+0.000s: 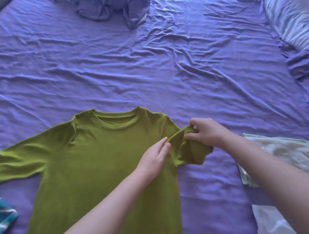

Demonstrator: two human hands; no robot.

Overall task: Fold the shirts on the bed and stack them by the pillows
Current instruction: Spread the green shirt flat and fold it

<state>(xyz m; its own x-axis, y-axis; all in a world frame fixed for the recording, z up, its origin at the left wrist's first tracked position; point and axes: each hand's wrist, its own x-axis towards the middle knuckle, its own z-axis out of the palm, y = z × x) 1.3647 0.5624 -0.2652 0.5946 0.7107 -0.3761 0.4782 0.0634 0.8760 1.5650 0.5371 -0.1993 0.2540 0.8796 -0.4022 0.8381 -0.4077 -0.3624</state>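
Across the purple sheet a green shirt was spread; beside its collar, its bunched sleeve was pinched by the right hand and touched by the flat, straight-fingered left hand.

Green shirt flat, face-up — one sleeve bunched.

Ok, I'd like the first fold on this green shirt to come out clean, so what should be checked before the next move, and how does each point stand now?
1. Green shirt lies flat, collar away from the person: ok.
2. Far sleeve spread out straight: ok.
3. Bunched sleeve straightened: not ok, crumpled.
4. Right hand pinches that sleeve's end: ok.
5. Left hand lies flat at the armpit seam, anchoring the body: ok.
6. Hem even: cannot tell, out of frame.
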